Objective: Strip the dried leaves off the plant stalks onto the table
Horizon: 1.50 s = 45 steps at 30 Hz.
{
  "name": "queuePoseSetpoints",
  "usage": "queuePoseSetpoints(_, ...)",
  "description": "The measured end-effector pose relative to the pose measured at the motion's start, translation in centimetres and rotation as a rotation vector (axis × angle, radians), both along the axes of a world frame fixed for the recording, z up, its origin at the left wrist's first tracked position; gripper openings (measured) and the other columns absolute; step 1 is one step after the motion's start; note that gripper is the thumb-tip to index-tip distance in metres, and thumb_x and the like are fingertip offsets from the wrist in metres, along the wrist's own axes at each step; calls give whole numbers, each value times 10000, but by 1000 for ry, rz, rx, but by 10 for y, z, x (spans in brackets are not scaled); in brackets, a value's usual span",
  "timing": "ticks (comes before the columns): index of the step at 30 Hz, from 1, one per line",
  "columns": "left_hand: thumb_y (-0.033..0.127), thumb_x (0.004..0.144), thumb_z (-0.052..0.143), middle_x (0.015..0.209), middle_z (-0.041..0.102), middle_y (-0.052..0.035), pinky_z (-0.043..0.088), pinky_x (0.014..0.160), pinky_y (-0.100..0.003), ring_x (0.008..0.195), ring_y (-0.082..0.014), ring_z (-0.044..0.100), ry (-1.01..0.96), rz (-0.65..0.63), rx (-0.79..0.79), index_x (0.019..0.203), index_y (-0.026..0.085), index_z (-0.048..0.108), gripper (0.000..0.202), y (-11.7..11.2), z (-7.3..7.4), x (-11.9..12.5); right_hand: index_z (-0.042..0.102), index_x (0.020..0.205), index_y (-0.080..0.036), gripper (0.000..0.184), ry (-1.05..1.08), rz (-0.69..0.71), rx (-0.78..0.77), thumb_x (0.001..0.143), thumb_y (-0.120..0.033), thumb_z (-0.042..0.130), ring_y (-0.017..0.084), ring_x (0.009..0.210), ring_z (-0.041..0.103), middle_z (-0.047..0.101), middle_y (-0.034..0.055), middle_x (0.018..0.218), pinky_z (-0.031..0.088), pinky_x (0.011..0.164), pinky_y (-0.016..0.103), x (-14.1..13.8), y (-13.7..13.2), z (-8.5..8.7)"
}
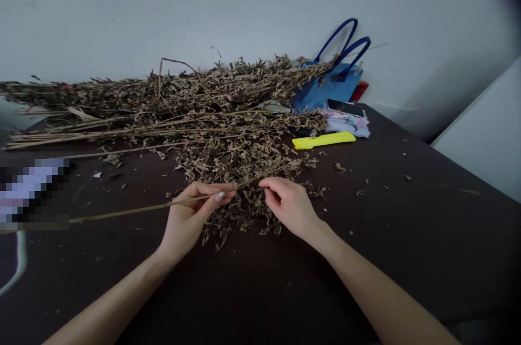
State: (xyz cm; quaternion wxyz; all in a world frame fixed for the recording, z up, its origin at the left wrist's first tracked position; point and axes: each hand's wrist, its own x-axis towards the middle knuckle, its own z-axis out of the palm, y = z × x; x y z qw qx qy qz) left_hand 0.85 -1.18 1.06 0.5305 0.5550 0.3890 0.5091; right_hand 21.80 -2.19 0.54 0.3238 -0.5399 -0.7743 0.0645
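Note:
My left hand pinches a long dried plant stalk between thumb and fingers. The bare end of this stalk runs off to the left, and its leafy part points right across the pile. My right hand is closed in a pinch beside the stalk's leafy part; what its fingertips hold, if anything, is too small to make out. Under and behind both hands lies a heap of loose dried leaves. Further back, several bare stalks lie side by side.
A thick bundle of dried plants lies along the wall. At the back right are a blue bag with dark handles, a patterned pouch and a yellow object. A white cable hangs at left. Leaf crumbs dot the dark table.

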Motion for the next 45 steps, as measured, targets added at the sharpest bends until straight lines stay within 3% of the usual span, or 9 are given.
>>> queuePoseSetpoints(6, 184, 814, 595, 995, 690, -77, 544, 823, -325, 891, -187, 665, -57, 20, -31, 836, 154, 584, 39, 5, -3, -2, 625, 838, -197, 200, -177, -25, -102, 880, -315, 469, 96, 618, 533, 584, 27, 881, 405, 574, 244, 10, 0, 9)
queuePoseSetpoints(14, 212, 781, 629, 972, 702, -90, 539, 830, -366, 875, -211, 673, -109, 48, -75, 794, 157, 559, 90, 6, 1, -2, 598, 850, -195, 167, -75, -85, 20, 887, -252, 444, 118, 656, 550, 587, 35, 875, 419, 596, 253, 14, 3, 7)
queuePoseSetpoints(20, 205, 801, 611, 960, 701, -82, 540, 817, -336, 868, -195, 673, -138, 31, -78, 793, 152, 555, 78, 6, 0, -3, 553, 921, -192, 95, -90, -164, 99, 863, -233, 491, 128, 684, 545, 571, 44, 946, 437, 622, 270, 21, 7, 8)
queuePoseSetpoints(27, 208, 817, 594, 960, 700, -82, 541, 805, -317, 863, -183, 670, -113, 0, -85, 809, 149, 571, 64, 3, 1, -2, 545, 972, -205, 132, -131, -56, 177, 862, -177, 479, 195, 924, 512, 541, 66, 974, 452, 745, 328, 17, 7, 4)
queuePoseSetpoints(38, 237, 802, 605, 933, 699, -88, 548, 776, -329, 825, -191, 670, -87, 18, -89, 786, 151, 588, 89, 2, 0, -1, 590, 840, -193, 122, -199, 9, 137, 853, -143, 479, 199, 868, 465, 555, 55, 867, 415, 755, 351, 19, 10, 5)
queuePoseSetpoints(42, 252, 789, 618, 961, 676, -83, 541, 733, -291, 795, -164, 651, -39, 55, -75, 796, 145, 618, 107, 3, -2, -2, 586, 894, -189, 132, -154, 7, 181, 868, -164, 459, 203, 889, 464, 559, 65, 903, 413, 782, 363, 16, 8, 7)
queuePoseSetpoints(45, 257, 776, 635, 848, 665, -51, 524, 702, -250, 735, -132, 629, -4, 81, -84, 793, 140, 634, 118, 4, -5, -3, 578, 936, -183, 134, -81, 37, 211, 874, -175, 460, 194, 891, 471, 563, 67, 910, 417, 794, 356, 9, 2, 10)
